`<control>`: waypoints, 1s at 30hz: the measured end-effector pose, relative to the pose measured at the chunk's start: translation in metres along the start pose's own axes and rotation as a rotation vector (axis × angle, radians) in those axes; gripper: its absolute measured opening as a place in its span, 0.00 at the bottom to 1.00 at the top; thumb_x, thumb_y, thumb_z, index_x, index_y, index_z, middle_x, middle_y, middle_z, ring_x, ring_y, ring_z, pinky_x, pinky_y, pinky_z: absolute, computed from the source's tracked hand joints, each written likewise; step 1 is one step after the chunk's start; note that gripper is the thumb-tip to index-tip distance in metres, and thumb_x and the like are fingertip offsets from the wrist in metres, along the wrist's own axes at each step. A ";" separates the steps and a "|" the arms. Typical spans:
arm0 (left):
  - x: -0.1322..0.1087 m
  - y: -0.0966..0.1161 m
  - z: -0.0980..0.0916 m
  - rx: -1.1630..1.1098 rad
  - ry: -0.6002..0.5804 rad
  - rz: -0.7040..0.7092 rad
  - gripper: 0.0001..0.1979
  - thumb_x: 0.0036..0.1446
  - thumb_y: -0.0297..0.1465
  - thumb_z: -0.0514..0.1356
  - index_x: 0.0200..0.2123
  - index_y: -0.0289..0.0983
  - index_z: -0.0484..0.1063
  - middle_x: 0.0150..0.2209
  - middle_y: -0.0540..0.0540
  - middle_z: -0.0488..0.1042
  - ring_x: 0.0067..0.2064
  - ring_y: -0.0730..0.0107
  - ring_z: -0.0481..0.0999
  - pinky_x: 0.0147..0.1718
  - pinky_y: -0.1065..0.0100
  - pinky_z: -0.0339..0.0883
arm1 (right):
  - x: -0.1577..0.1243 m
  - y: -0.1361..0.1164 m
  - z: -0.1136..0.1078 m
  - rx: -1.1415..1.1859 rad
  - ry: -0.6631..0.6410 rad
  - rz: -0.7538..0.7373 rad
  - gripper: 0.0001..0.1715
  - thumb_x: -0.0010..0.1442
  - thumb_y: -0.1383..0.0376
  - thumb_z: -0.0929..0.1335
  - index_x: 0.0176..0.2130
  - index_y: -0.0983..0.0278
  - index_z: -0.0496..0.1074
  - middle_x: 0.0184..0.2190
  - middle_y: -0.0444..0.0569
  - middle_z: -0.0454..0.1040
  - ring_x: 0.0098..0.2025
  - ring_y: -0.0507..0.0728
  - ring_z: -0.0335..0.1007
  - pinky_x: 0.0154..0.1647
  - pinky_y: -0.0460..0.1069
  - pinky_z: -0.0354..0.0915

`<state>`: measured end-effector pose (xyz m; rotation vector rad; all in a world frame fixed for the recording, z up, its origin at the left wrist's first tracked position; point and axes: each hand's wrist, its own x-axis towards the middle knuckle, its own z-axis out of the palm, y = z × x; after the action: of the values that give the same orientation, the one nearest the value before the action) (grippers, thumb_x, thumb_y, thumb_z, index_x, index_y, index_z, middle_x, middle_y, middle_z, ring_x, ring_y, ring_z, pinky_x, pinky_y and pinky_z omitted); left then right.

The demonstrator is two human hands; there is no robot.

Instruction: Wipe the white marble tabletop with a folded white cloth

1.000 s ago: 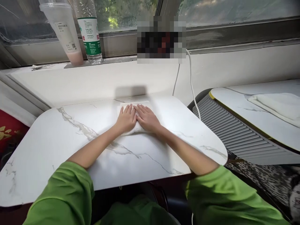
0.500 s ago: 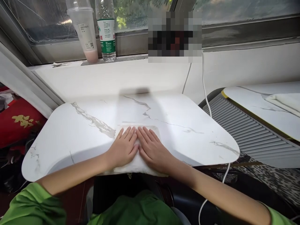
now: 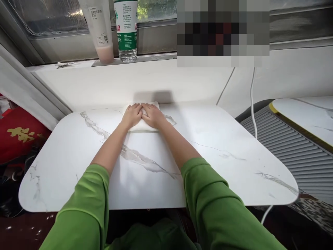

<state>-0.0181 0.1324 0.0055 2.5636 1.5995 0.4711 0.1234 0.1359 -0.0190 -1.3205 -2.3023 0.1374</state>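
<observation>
Right now, 2 hands lie flat, palms down, on a folded white cloth. The left hand and the right hand sit side by side and touch each other. The fingers of each hand are close together and rest on top of the cloth. They pinch nothing.

The cloth is at the far edge of the white table, near the middle of that edge, just below the wall under the window. Both arms wear green sleeves.

Up on the window ledge stands 1 cup with a pink drink at the bottom. Just beside it stands 1 water bottle with a green label. A white cable hangs down the wall on the right. A red cloth with gold marks lies to the left of the table.
</observation>
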 end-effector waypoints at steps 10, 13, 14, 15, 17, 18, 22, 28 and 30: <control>-0.077 0.035 -0.003 0.083 -0.019 -0.099 0.23 0.68 0.31 0.41 0.62 0.32 0.59 0.66 0.38 0.55 0.67 0.58 0.53 0.65 0.52 0.43 | -0.065 -0.047 -0.014 -0.108 -0.093 0.023 0.33 0.63 0.66 0.54 0.64 0.76 0.55 0.65 0.60 0.56 0.67 0.61 0.49 0.67 0.58 0.46; -0.142 0.058 -0.012 0.086 -0.010 -0.037 0.23 0.68 0.31 0.41 0.61 0.31 0.60 0.65 0.37 0.56 0.67 0.57 0.52 0.65 0.51 0.44 | -0.123 -0.088 -0.019 -0.164 -0.034 -0.003 0.32 0.64 0.65 0.54 0.63 0.78 0.57 0.64 0.62 0.57 0.67 0.63 0.49 0.66 0.59 0.48; -0.165 0.065 -0.016 0.093 -0.009 -0.007 0.23 0.67 0.31 0.41 0.61 0.30 0.61 0.65 0.36 0.56 0.67 0.56 0.52 0.65 0.51 0.44 | -0.143 -0.103 -0.020 -0.179 -0.015 -0.023 0.32 0.65 0.65 0.54 0.63 0.78 0.57 0.64 0.63 0.58 0.67 0.64 0.49 0.66 0.60 0.48; -0.186 0.072 -0.019 0.101 -0.004 0.018 0.23 0.67 0.31 0.41 0.60 0.29 0.61 0.65 0.35 0.56 0.67 0.56 0.51 0.65 0.50 0.43 | -0.162 -0.116 -0.022 -0.193 0.005 -0.050 0.32 0.65 0.65 0.54 0.63 0.79 0.58 0.64 0.64 0.58 0.67 0.65 0.49 0.66 0.60 0.48; -0.222 0.082 -0.026 0.107 0.005 0.056 0.23 0.67 0.31 0.41 0.61 0.30 0.59 0.65 0.36 0.56 0.68 0.56 0.49 0.65 0.48 0.43 | -0.192 -0.139 -0.025 -0.208 0.015 -0.111 0.33 0.64 0.64 0.55 0.63 0.79 0.56 0.65 0.64 0.56 0.68 0.66 0.46 0.67 0.61 0.47; -0.235 0.085 -0.028 0.108 0.005 0.070 0.23 0.67 0.30 0.41 0.62 0.31 0.58 0.66 0.36 0.56 0.68 0.57 0.48 0.65 0.48 0.44 | -0.201 -0.148 -0.027 -0.209 0.010 -0.135 0.33 0.64 0.64 0.56 0.64 0.79 0.56 0.65 0.64 0.56 0.68 0.66 0.45 0.67 0.62 0.47; -0.244 0.072 -0.033 0.105 -0.015 0.069 0.23 0.67 0.29 0.42 0.62 0.31 0.57 0.65 0.37 0.58 0.68 0.58 0.49 0.65 0.50 0.46 | -0.193 -0.161 -0.022 -0.172 -0.044 -0.145 0.35 0.62 0.64 0.56 0.64 0.80 0.55 0.65 0.66 0.56 0.68 0.69 0.44 0.66 0.65 0.46; -0.148 -0.012 -0.029 0.101 0.069 -0.091 0.21 0.64 0.27 0.43 0.56 0.29 0.65 0.59 0.36 0.66 0.63 0.55 0.61 0.62 0.54 0.53 | -0.068 -0.134 0.008 -0.003 -0.104 -0.034 0.33 0.61 0.66 0.55 0.63 0.76 0.57 0.61 0.62 0.61 0.67 0.71 0.43 0.65 0.69 0.42; -0.110 -0.042 -0.028 0.069 0.109 -0.108 0.21 0.64 0.27 0.43 0.54 0.31 0.68 0.58 0.37 0.68 0.60 0.57 0.65 0.60 0.56 0.55 | -0.024 -0.121 0.020 0.027 -0.099 -0.017 0.33 0.61 0.67 0.55 0.63 0.76 0.56 0.62 0.62 0.61 0.67 0.68 0.46 0.66 0.67 0.40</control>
<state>-0.1073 0.0515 -0.0008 2.5234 1.8096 0.5637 0.0286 0.0551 -0.0071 -1.3075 -2.3846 0.2330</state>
